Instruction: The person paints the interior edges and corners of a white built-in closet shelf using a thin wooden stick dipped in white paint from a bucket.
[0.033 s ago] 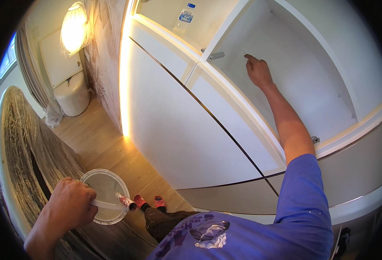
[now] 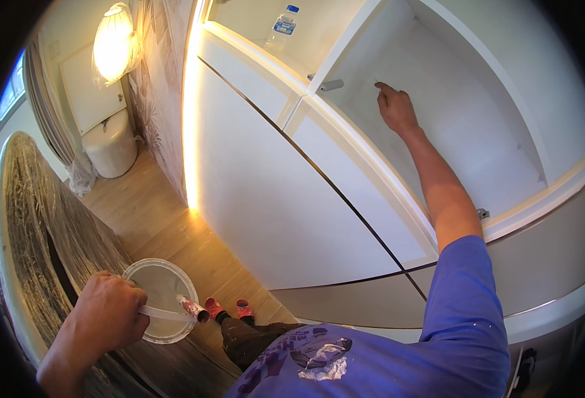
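White cabinet wall: my right hand presses it, fingers grasping nothing. Left hand clenched on tub and brush handle.

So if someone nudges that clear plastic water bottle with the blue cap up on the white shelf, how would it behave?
The clear plastic water bottle stands upright and is tall and narrow, so it would probably tip easily. It looks thin-walled, so likely light, and once down it could roll along the white shelf.

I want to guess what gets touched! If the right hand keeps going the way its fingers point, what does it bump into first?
Probably the white back wall of the open cabinet compartment. The right hand points up into it, fingertips already at or almost on that surface; depth is hard to judge.
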Demonstrator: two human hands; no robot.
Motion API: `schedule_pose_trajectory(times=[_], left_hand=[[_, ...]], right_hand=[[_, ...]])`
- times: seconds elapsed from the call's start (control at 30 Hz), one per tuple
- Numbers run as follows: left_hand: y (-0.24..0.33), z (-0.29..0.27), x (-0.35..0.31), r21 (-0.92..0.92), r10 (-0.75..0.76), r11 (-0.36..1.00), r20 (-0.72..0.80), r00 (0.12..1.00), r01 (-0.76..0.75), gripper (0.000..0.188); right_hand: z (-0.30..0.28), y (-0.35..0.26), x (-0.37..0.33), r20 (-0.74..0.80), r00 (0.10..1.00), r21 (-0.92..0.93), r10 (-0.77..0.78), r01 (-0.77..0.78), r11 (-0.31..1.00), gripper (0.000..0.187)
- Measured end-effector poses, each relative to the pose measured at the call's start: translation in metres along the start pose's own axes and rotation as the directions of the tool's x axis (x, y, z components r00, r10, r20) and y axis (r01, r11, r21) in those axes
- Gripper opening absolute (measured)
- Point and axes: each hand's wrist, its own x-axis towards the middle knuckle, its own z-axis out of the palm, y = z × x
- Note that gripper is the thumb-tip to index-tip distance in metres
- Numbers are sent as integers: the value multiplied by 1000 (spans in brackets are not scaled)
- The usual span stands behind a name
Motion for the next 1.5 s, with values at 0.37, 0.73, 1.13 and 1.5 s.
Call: schedule_pose_trajectory(times=[0.37, 0.73, 1.13, 1.5], left_hand=[[2, -2, -1, 5, -2, 1000, -2, 1000, 2, 16], [-1, -2, 0, -8, -3, 1000, 9, 1000, 3, 17], [0, 0, -3, 0, 1, 1000, 11, 1000, -1, 18], [1, -5, 12, 9, 29, 1000, 14, 999, -29, 18]], right_hand=[[3, 3, -3, 53, 997, -48, 55, -53, 997, 33], [14, -2, -12, 170, 985, -61, 35, -25, 998, 36], [13, -8, -15, 211, 976, -41, 50, -43, 998, 35], [3, 22, -2, -98, 994, 118, 39, -27, 993, 32]])
